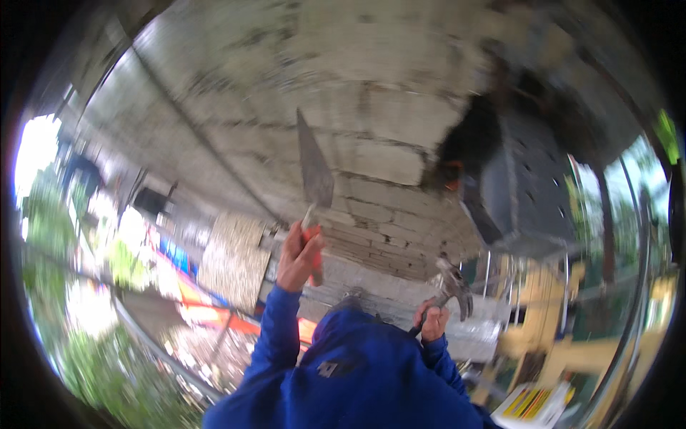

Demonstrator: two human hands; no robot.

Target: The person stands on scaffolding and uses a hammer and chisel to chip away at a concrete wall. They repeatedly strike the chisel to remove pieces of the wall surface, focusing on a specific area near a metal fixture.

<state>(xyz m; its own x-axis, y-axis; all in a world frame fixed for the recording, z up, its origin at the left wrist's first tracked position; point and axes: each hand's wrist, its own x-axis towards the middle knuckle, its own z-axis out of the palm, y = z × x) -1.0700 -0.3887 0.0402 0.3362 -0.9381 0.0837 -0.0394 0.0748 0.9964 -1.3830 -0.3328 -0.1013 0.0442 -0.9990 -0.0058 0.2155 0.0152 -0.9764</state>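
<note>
My left hand (299, 257) is closed round the orange-red handle of a pointed trowel (314, 168). Its grey blade points up and away from me, in front of a wall of pale blocks (386, 161) with dark, worn joints. Lower to the right, my right hand (432, 319) grips a claw hammer (453, 286) by its dark handle, the metal head upward. Neither tool appears to touch the wall. Ahead on the right, a grey box-like metal piece (525, 182) with several holes stands by a dark gap in the wall.
Scaffold poles (161, 357) run along the left, with blurred greenery behind. A woven mat-like sheet (232, 261) is left of my left hand. Yellowish boards (539, 304) and a white package with a yellow panel (534, 406) are at the lower right. A thin bar (204, 139) slants across the wall.
</note>
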